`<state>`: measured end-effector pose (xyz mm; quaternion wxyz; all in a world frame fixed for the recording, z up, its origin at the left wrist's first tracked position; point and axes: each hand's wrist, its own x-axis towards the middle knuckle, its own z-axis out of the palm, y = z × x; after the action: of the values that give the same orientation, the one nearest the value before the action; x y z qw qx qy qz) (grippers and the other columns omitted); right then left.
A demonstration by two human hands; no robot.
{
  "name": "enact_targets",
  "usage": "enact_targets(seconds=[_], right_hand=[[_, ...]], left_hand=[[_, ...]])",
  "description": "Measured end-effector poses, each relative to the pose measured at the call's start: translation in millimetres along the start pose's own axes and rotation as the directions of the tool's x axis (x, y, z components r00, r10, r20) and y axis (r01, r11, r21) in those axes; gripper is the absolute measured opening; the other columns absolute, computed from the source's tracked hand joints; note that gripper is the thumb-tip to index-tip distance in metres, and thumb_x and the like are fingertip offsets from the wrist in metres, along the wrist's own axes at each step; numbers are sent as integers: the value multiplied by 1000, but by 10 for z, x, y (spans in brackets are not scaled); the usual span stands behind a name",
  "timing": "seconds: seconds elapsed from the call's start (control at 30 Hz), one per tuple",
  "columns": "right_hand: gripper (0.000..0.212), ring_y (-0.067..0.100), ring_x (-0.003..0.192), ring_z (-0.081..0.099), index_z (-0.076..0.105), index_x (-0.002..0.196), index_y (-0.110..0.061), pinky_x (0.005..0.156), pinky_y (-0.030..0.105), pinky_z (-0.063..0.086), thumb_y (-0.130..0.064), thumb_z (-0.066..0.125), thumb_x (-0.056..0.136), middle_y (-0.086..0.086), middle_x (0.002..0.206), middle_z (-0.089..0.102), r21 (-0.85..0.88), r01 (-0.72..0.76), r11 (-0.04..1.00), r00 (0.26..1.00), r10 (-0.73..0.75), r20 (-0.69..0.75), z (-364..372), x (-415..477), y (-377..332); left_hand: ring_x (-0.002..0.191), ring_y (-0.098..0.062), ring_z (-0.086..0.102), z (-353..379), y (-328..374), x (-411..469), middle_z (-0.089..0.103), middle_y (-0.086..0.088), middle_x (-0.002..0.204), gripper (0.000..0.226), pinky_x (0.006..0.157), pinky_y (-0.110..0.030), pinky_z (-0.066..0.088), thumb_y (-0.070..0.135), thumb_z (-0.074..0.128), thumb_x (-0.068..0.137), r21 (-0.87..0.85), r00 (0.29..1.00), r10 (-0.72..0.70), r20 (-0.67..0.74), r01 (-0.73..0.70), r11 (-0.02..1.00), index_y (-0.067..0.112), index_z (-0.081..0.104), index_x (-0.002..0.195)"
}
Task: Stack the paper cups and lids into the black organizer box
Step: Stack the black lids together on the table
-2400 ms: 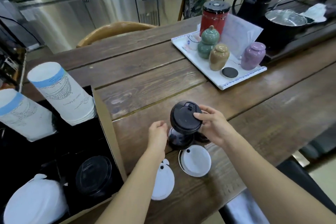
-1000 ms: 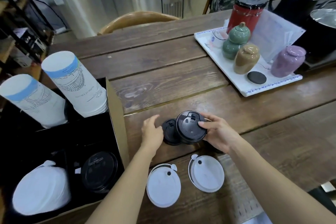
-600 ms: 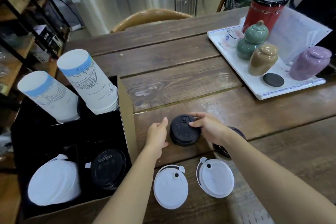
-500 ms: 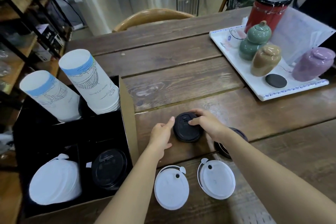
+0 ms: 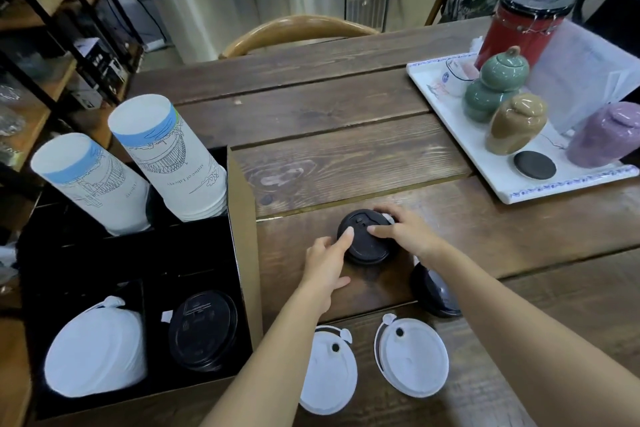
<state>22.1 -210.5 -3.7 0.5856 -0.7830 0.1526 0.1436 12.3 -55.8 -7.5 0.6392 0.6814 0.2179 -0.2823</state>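
l grip (image 5: 325, 263) uncurled, touching black lid (image 5: 367, 248); r grip (image 5: 408, 232) pinches it

Two cup stacks (image 5: 92, 184) (image 5: 171, 163), four loose lids (image 5: 367, 246) (image 5: 437, 298) (image 5: 329, 373) (image 5: 412, 357)

second black lid (image 5: 433, 295) half under forearm (image 5: 505, 308), tray (image 5: 446, 121) cropped right

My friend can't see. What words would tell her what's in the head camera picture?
The right hand holds a black lid on a wooden table while the left hand touches its edge. Two white lids and a second black lid lie nearer; a box at left holds cup stacks and more lids.
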Motion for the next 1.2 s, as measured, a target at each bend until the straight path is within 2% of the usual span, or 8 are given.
enact_targets(seconds=[0.13, 0.23, 0.43, 0.7, 0.87, 0.97, 1.1, 1.2], right_hand=[[67, 16, 112, 46, 33, 140, -13, 89, 25, 38, -14, 66, 83, -2, 125, 45, 94, -79, 992, 997, 78, 14, -16, 70, 99], [58, 18, 115, 53, 46, 132, -13, 95, 33, 45, -13, 69, 79, 0, 129, 54, 123, -98, 988, 995, 95, 32, -2, 97, 154], [43, 12, 89, 57, 55, 119, -9, 74, 23, 49, 6, 62, 80, -1, 96, 57, 253, -63, 965, 998, 60, 17, 60, 84, 101], [38, 35, 107, 61, 58, 116, 0, 92, 41, 50, 4, 64, 78, 23, 119, 61, 457, -33, 889, 999, 36, 1, -37, 20, 82], [33, 19, 89, 68, 61, 112, -3, 71, 24, 54, -4, 67, 79, 13, 107, 67, 450, -23, 893, 1000, 17, 17, -330, -163, 34], [22, 21, 86, 64, 65, 102, -8, 71, 25, 52, -4, 65, 80, 11, 102, 67, 476, -2, 879, 999, 21, -36, -573, -335, 51], [43, 25, 91, 63, 55, 120, 3, 67, 28, 55, 2, 63, 77, 15, 110, 62, 637, 49, 770, 994, 26, -109, -859, -548, 126], [52, 25, 86, 65, 55, 118, 2, 65, 31, 56, 1, 67, 67, 15, 105, 64, 722, 110, 683, 985, 21, -171, -982, -723, 191]], left_hand=[[120, -22, 46, 127, 2, 51, 35, -5, 146, 66, 81, -40, 56, 34, 68, 82, -67, 998, -68, 18, 69, 995, 16, 40, 139], [123, -27, 47, 192, 7, 107, 37, -8, 145, 62, 85, -42, 56, 22, 68, 83, -87, 996, -85, -11, 84, 993, 15, 41, 138], [120, -32, 49, 185, 78, 134, 43, -12, 139, 52, 87, -49, 54, 3, 68, 81, -173, 990, -134, -34, 126, 977, 11, 49, 129], [114, -26, 54, 149, 243, 66, 56, -8, 127, 58, 90, -38, 45, 7, 74, 76, -247, 995, -94, 44, 102, 964, 21, 43, 123], [104, -22, 61, 282, 419, -29, 66, -9, 117, 49, 78, -34, 51, 18, 74, 76, -99, 995, -19, 100, 29, 995, 11, 55, 121], [94, -17, 63, 466, 531, -143, 69, -6, 109, 37, 71, -29, 51, 26, 71, 80, -24, 986, 37, 163, -34, 999, 10, 63, 112], [109, -21, 59, 742, 569, -244, 65, -4, 119, 46, 99, -37, 46, 47, 55, 88, 51, 977, 70, 203, -82, 995, 15, 60, 120], [105, -19, 57, 828, 443, -242, 61, -6, 119, 34, 89, -32, 46, 22, 51, 94, 105, 965, 136, 225, -163, 981, 10, 51, 127]])
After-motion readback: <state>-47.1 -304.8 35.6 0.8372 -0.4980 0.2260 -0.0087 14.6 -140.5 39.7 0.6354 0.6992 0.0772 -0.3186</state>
